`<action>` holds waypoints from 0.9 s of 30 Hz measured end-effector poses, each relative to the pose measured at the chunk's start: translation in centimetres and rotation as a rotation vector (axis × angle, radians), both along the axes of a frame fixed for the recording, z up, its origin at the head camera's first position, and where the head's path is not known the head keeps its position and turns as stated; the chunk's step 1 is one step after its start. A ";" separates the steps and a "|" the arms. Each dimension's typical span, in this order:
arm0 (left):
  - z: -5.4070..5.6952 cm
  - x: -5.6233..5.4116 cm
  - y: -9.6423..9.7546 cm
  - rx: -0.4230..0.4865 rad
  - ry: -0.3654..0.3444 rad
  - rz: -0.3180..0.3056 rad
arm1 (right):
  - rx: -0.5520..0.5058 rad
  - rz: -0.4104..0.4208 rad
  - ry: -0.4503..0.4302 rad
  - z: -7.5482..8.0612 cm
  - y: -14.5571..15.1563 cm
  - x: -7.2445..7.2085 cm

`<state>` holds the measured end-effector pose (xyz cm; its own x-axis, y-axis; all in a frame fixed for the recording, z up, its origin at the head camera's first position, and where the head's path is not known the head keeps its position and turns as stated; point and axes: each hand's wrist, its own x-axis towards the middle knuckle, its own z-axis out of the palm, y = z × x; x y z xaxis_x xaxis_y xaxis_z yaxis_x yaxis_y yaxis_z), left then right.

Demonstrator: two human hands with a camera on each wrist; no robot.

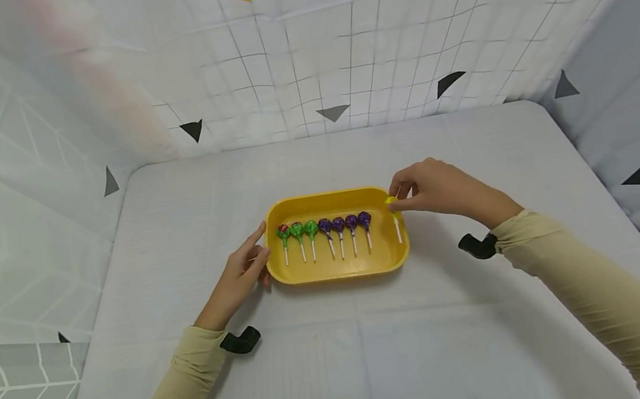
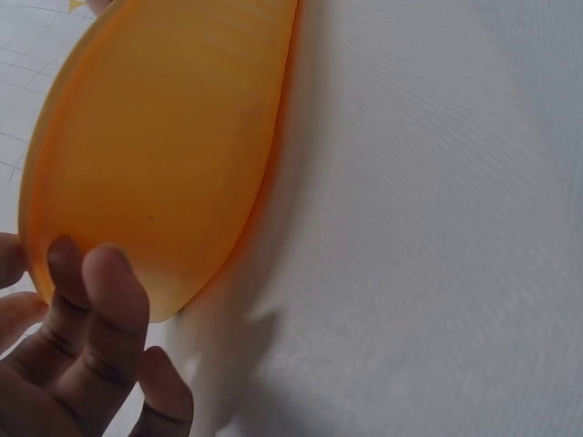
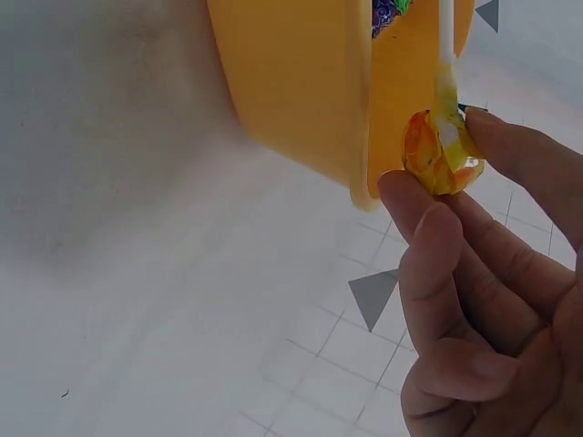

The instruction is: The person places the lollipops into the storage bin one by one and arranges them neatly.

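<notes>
A yellow tray (image 1: 340, 271) holds a row of lollipops with their sticks toward the person. Three green-wrapped lollipops (image 1: 298, 229) lie at the left, the outermost with red on its head, followed by several purple ones (image 1: 351, 222). My right hand (image 1: 443, 189) pinches a yellow lollipop (image 3: 442, 159) by its wrapped head between thumb and fingertips, over the tray's right end, its white stick pointing toward the person. My left hand (image 1: 244, 264) holds the left end of the tray, fingers against its outer wall (image 2: 182, 137) and rim.
The tray stands on a table covered with white cloth (image 1: 314, 358). White hangings with grid lines and dark triangles (image 1: 328, 67) rise behind the table and at both sides. A dark curved piece (image 1: 241, 340) is attached at each wrist.
</notes>
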<state>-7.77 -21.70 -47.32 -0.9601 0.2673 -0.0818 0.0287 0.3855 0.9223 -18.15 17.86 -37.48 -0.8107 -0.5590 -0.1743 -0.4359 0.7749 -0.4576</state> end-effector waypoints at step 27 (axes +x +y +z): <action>0.1 0.0 0.0 -0.002 -0.010 0.006 | 0.274 -0.096 0.040 -2.4 -6.1 0.2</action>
<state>-7.80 -21.72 -47.21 -0.9609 0.2613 -0.0917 0.0175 0.3878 0.9216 -17.98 11.71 -39.87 -0.8666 -0.4160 -0.2755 -0.3682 0.9058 -0.2096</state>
